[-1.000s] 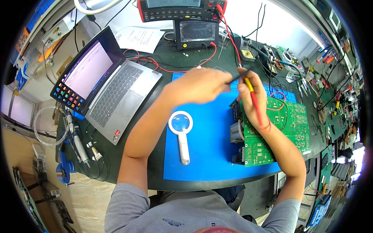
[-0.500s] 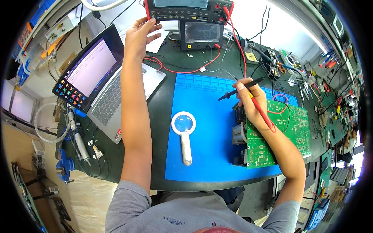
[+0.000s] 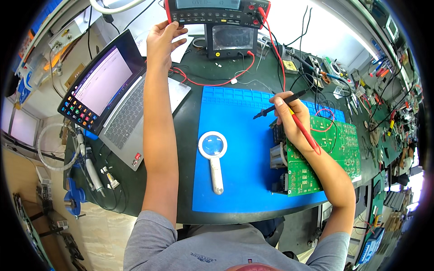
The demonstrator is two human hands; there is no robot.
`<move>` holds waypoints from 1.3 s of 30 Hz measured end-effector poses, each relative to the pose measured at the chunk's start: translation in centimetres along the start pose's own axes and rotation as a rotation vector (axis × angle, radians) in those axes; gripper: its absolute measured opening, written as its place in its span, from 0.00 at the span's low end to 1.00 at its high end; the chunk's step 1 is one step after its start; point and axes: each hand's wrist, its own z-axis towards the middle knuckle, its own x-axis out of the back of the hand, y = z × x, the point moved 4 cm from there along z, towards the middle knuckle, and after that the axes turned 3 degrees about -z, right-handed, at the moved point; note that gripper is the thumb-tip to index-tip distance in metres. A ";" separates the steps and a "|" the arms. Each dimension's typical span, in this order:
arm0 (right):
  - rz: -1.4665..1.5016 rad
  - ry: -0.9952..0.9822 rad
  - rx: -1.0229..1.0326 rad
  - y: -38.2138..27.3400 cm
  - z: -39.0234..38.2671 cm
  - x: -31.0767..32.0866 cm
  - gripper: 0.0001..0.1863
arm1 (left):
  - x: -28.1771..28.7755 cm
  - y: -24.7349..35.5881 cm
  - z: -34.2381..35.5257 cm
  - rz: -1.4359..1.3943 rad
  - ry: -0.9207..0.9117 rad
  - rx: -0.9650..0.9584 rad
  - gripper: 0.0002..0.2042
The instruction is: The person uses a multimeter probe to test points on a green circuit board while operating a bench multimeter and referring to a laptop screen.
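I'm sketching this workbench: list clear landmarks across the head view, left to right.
Bright-blue clamp-like piece → bare left hand at the red-and-black bench multimeter → white, round-lensed magnifier → bare right hand holding a slim black test probe.

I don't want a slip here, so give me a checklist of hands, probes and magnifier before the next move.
1. Right hand has black probe and red-yellow probe in its grip: ok.
2. Left hand at the meter, by its lower left corner: ok. Button pressed: cannot tell.
3. Black probe's tip off the circuit board: ok, over the blue mat.
4. Red-yellow probe's tip in plain sight: not ok.
5. Magnifier clear of both hands: ok, lying on the mat.
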 end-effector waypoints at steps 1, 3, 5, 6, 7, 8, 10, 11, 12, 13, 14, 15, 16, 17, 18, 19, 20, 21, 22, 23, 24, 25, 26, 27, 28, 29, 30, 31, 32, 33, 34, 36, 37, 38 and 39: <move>-0.002 -0.004 -0.020 0.1 0.0 0.0 0.13 | 0.0 0.0 0.0 -0.025 -0.006 0.011 0.20; -0.005 -0.009 -0.004 -0.1 0.0 0.0 0.12 | 0.0 0.0 0.0 -0.022 0.000 0.013 0.20; -0.006 -0.014 0.004 -0.1 0.0 0.0 0.12 | -0.1 0.1 -0.1 -0.006 0.008 0.012 0.19; -0.005 -0.016 0.005 -0.2 0.0 -0.1 0.12 | -0.1 0.3 0.0 0.009 0.012 0.007 0.19; -0.005 -0.017 0.005 -0.2 -0.1 -0.1 0.12 | -0.1 0.3 -0.1 0.023 0.016 0.005 0.19; -0.005 -0.013 0.009 -0.2 -0.1 -0.1 0.13 | -0.1 0.2 -0.1 0.016 0.009 0.010 0.20; -0.004 -0.007 0.024 -0.1 0.0 0.0 0.13 | -0.1 0.0 0.2 0.004 -0.001 0.015 0.20; -0.006 -0.010 0.018 -0.2 0.0 -0.1 0.13 | 0.1 0.0 0.2 -0.002 -0.004 0.014 0.21; -0.008 -0.013 0.012 -0.3 -0.1 -0.1 0.13 | 0.2 -0.1 0.1 -0.008 -0.007 0.012 0.21; -0.014 -0.013 0.004 -0.3 -0.1 -0.1 0.13 | 0.1 -0.1 0.1 -0.017 -0.012 0.012 0.22; -0.015 -0.015 0.010 -0.4 -0.1 0.0 0.13 | 0.0 0.0 0.1 -0.028 -0.016 0.012 0.23; -0.016 -0.017 0.016 -0.4 -0.2 0.1 0.13 | 0.0 0.1 0.2 -0.039 -0.020 0.011 0.24; -0.017 -0.022 0.019 -0.4 -0.1 0.0 0.13 | -0.1 0.0 0.2 -0.049 -0.021 0.014 0.24; -0.016 -0.027 0.013 -0.4 -0.1 0.0 0.13 | -0.1 0.0 0.2 -0.047 -0.011 0.010 0.25; -0.016 -0.032 0.006 -0.4 0.0 0.0 0.14 | -0.1 -0.1 0.2 -0.046 -0.002 0.006 0.26; -0.015 -0.036 0.001 -0.3 0.0 0.0 0.14 | -0.2 -0.1 0.2 -0.046 0.008 0.001 0.27; -0.013 -0.035 0.013 -0.3 0.0 0.0 0.14 | -0.3 -0.1 0.2 -0.042 0.015 0.001 0.28; -0.011 -0.033 0.025 -0.1 -0.1 0.0 0.13 | -0.4 0.0 0.2 -0.039 0.022 0.000 0.28; -0.009 -0.031 0.037 -0.1 -0.1 0.0 0.13 | -0.4 0.0 0.2 -0.035 0.029 0.000 0.28; -0.010 -0.032 0.037 -0.1 0.0 -0.1 0.13 | -0.5 0.0 0.2 -0.031 0.038 -0.004 0.28; -0.011 -0.034 0.038 -0.2 0.0 -0.1 0.13 | -0.5 0.1 0.3 -0.027 0.047 -0.008 0.28; -0.012 -0.035 0.037 -0.2 -0.1 -0.1 0.13 | -0.5 0.1 0.3 -0.022 0.056 -0.010 0.28; -0.009 -0.031 0.035 -0.2 -0.1 -0.1 0.13 | -0.6 0.1 0.3 -0.026 0.050 -0.009 0.27; -0.007 -0.028 0.034 -0.2 -0.1 -0.1 0.14 | -0.5 0.1 0.3 -0.029 0.044 -0.009 0.27; -0.004 -0.025 0.036 -0.3 0.0 -0.1 0.14 | -0.5 0.2 0.3 -0.033 0.038 -0.012 0.27; -0.005 -0.030 0.024 -0.3 -0.1 -0.1 0.14 | -0.5 0.2 0.3 -0.031 0.041 -0.003 0.27; -0.007 -0.036 0.011 -0.3 -0.1 -0.1 0.14 | -0.5 0.1 0.3 -0.030 0.044 0.006 0.27; -0.009 -0.040 -0.001 -0.3 -0.2 0.0 0.14 | -0.5 0.1 0.3 -0.030 0.046 0.015 0.27; -0.009 -0.041 0.003 -0.4 -0.1 0.0 0.14 | -0.6 0.2 0.2 -0.027 0.048 0.009 0.27; -0.009 -0.041 0.006 -0.5 -0.1 0.0 0.14 | -0.6 0.3 0.2 -0.025 0.051 0.004 0.27; -0.009 -0.040 0.006 -0.6 -0.1 -0.1 0.14 | -0.6 0.3 0.2 -0.023 0.052 0.001 0.27; -0.008 -0.033 0.012 -0.5 -0.1 -0.1 0.14 | -0.7 0.3 0.1 -0.028 0.049 0.009 0.26; -0.005 -0.032 0.018 -0.5 -0.1 -0.1 0.14 | -0.7 0.4 0.2 -0.029 0.050 0.010 0.26; -0.005 -0.032 0.019 -0.5 0.0 -0.1 0.14 | -0.6 0.3 0.3 -0.040 0.045 0.012 0.25; -0.005 -0.032 0.021 -0.3 -0.1 -0.1 0.14 | -0.5 0.0 0.4 -0.052 0.040 0.013 0.25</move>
